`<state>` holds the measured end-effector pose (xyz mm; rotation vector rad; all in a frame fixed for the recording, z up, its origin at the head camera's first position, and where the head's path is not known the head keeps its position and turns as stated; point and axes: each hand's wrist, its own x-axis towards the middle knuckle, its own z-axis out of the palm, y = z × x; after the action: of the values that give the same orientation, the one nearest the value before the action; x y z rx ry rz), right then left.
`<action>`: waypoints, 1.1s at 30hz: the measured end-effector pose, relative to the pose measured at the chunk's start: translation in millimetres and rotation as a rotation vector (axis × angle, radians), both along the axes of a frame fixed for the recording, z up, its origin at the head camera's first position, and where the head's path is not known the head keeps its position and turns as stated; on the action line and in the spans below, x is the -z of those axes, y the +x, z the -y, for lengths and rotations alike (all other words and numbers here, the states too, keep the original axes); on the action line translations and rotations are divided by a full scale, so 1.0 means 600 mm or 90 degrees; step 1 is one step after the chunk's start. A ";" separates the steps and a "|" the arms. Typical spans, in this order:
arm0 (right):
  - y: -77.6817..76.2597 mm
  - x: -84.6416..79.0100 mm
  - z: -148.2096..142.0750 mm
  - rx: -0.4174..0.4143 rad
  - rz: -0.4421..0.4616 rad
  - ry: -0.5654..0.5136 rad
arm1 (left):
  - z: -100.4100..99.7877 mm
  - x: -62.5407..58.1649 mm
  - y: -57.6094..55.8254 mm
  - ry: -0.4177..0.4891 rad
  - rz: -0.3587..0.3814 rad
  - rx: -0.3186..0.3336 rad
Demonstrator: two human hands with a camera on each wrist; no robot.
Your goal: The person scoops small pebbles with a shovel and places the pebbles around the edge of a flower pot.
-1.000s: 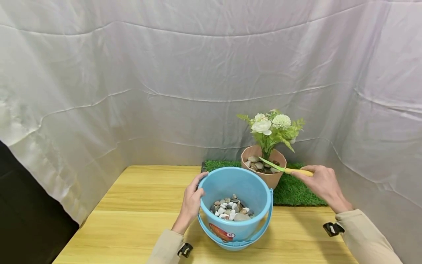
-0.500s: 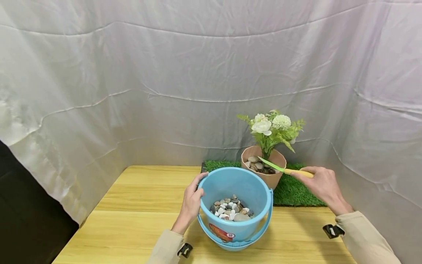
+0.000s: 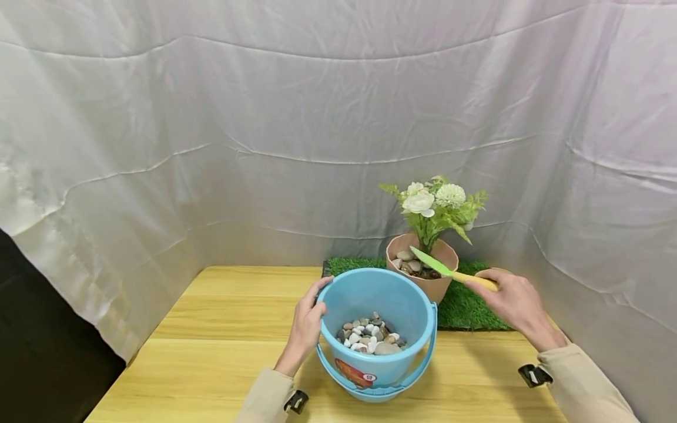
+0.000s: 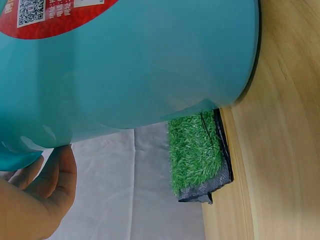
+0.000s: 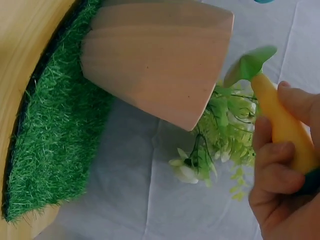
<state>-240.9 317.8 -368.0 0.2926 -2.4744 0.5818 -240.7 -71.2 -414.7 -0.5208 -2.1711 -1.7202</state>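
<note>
My left hand grips the rim of a light blue bucket at its left side, thumb on the inner wall. Inside the bucket lie grey, white and brown pebbles. In my right hand is the yellow handle of a small garden trowel; its green blade is over the opening of a pinkish-brown flowerpot. Larger stones lie in the pot around the stems of white flowers. The right wrist view shows my fingers curled round the trowel handle, with the blade by the pot's rim.
The pot stands on a mat of artificial grass at the back right of the wooden table. The bucket's handle hangs down at the front. Grey-white cloth hangs behind and at both sides.
The trowel has turned in my right hand so more of its blade face shows, and its tip has risen slightly to the left. My left hand and the bucket stay put.
</note>
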 end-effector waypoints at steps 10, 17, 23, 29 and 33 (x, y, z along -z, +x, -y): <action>0.009 0.011 -0.009 -0.012 0.060 0.060 | -0.005 -0.043 0.035 0.000 0.015 0.011; 0.013 0.027 -0.025 -0.022 0.112 0.076 | -0.002 -0.032 0.025 -0.003 0.008 0.010; 0.012 0.042 -0.036 -0.022 0.147 0.085 | 0.002 0.001 0.000 -0.005 0.000 -0.005; 0.014 0.064 -0.045 -0.046 0.243 0.002 | 0.001 0.003 -0.001 -0.010 -0.013 -0.012; 0.014 0.080 -0.049 -0.056 0.284 -0.031 | -0.001 0.002 0.001 -0.005 -0.003 -0.011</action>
<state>-232.6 347.4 -415.8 0.2771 -2.8784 0.8179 -240.2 -70.6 -415.6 -0.5056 -2.1727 -1.7004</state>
